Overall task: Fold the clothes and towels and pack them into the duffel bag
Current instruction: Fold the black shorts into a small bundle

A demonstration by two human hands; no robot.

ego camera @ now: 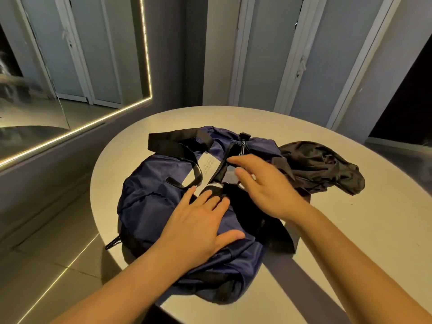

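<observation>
A navy blue duffel bag [154, 183] with black straps lies on the round pale table [350, 242]. Its zipper opening runs along the top and a white tag shows beside it. My left hand [198, 220] rests flat on the bag's near side, fingers straight and spread. My right hand [264, 185] hovers over the zipper opening with its fingers extended and slightly blurred; I cannot tell whether they touch the fabric. A crumpled black garment [325, 167] lies on the table just right of the bag, touching it.
The table's left edge drops to a tiled floor [46, 265] with a light strip. A lit mirror [58, 66] hangs on the left wall. Grey locker doors [327, 54] stand behind the table.
</observation>
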